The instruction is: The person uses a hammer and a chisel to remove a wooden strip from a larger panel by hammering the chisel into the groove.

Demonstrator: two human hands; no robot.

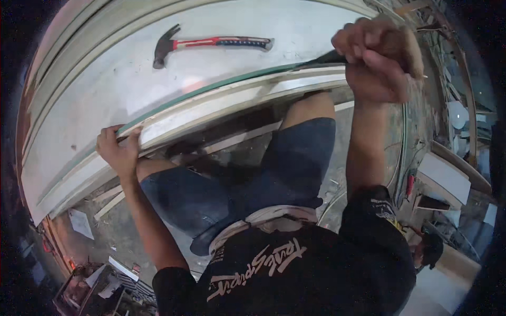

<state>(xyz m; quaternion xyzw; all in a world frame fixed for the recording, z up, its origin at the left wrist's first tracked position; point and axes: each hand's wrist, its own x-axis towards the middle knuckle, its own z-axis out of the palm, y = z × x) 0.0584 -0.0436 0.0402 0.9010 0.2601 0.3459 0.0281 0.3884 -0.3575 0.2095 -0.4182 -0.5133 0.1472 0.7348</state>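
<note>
Hands [117, 154] at green strip [212, 86]

A red object [410, 184] is lying near a white board [445, 178] at right, while a white sheet [81, 224] is resting toward lower left.

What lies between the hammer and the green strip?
Only bare white board, with a few faint marks, separates the hammer from the green strip, as the head view shows.
</note>
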